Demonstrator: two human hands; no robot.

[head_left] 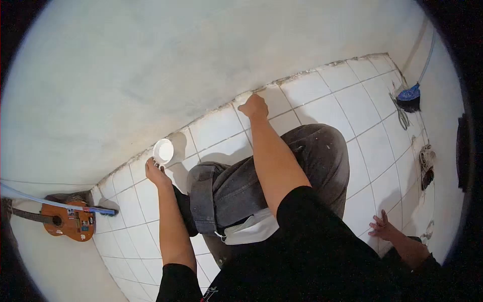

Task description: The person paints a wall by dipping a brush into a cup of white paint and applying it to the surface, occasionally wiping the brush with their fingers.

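I crouch on a white tiled floor [327,108] where it meets a plain white wall [151,65]. My left hand [157,173] holds a small white cup [163,151] by its rim, close to the wall joint. My right hand [254,106] is closed in a fist and presses on the rough grout line at the tile edge; whatever may be inside the fist is hidden. My knees in grey trousers [302,156] are between the two arms.
Another person's hand [382,227] rests flat on the tiles at the lower right. A small brown guitar [68,221] and a blue-tipped pole [60,205] lie at the left. A blue brush [408,98], pliers [401,115] and dark footwear [426,168] are near the right wall.
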